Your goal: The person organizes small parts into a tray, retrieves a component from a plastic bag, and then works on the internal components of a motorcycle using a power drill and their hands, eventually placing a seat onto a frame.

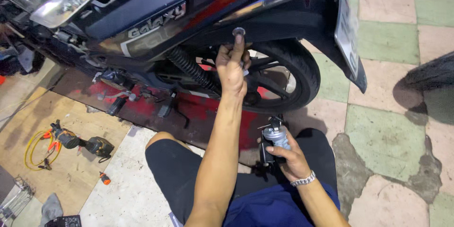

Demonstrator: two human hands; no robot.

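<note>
Rear of a motorcycle, seen from above by a seated person. The left hand [231, 66] reaches up to the centre of the frame, forefinger extended and pressing a round silver washer [239, 32] flat against the dark fender underside [283, 28], above the rear wheel [288, 78]; the other fingers curl loosely around a small pale piece that is too hidden to identify. The right hand [289, 157], lower centre, closes around a grey cylindrical part on a black bracket [274, 137], held upright over the lap. A coil shock absorber [191, 68] runs just left of the raised hand. A cordless drill [82, 143] lies on the cardboard at lower left. Likely risks: the washer is only pinned by one fingertip, so a slight slip could drop it behind the wheel or onto the cluttered floor; working one-handed, the held part could tip from the grasp
</note>
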